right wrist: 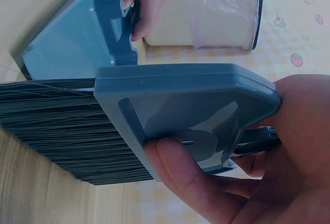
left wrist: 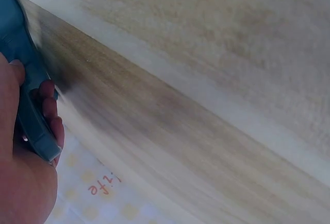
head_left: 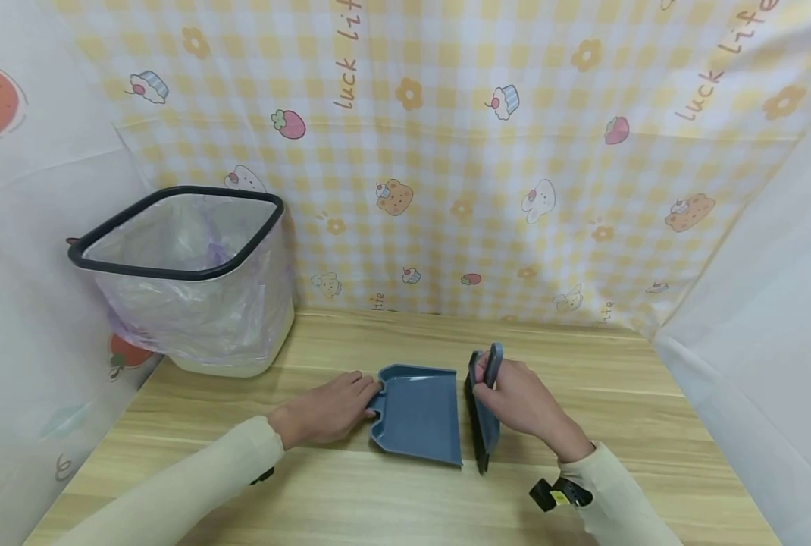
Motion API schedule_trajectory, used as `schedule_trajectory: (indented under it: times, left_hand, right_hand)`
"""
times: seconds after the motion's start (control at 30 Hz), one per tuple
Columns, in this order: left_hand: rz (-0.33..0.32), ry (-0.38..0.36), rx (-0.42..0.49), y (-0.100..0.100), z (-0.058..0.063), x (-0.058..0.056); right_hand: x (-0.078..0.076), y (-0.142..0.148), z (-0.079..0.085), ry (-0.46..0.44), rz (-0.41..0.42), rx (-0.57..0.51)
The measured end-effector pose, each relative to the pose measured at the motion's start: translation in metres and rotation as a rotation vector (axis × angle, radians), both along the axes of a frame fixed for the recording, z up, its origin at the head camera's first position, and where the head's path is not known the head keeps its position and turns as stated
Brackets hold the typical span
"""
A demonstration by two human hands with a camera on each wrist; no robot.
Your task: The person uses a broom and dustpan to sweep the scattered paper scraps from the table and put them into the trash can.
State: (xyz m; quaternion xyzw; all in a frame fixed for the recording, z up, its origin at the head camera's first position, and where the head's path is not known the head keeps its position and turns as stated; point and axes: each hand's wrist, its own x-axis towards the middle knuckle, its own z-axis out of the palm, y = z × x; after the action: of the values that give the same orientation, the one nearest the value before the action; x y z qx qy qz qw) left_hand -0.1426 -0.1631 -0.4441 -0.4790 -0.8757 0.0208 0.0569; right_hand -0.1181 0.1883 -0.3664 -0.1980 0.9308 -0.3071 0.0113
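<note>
A blue-grey dustpan (head_left: 419, 413) lies on the wooden table, its open edge facing right. My left hand (head_left: 333, 408) grips its handle, and in the left wrist view the fingers curl round that handle (left wrist: 38, 131). Just right of the pan's lip, my right hand (head_left: 518, 394) holds a matching hand brush (head_left: 487, 425) by its handle. The brush stands with its dark bristles (right wrist: 67, 131) pointing down at the table. In the right wrist view, fingertips press against the flat side of the brush head (right wrist: 180, 105).
A cream bin (head_left: 279, 326) with a black rim and a clear plastic liner (head_left: 201, 318) stands at the table's back left. Behind the table hangs a yellow checked curtain (head_left: 439, 167), with white cloth at both sides. No debris shows on the table (head_left: 378, 500).
</note>
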Motion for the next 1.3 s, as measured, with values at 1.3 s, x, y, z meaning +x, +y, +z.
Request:
schedule_trajectory:
  times: [1.3]
  left_hand:
    - [0.137,-0.196,0.075,-0.002,0.003,0.001]
  right_hand:
    - [0.016,-0.023,-0.043,0.731,0.603,0.607]
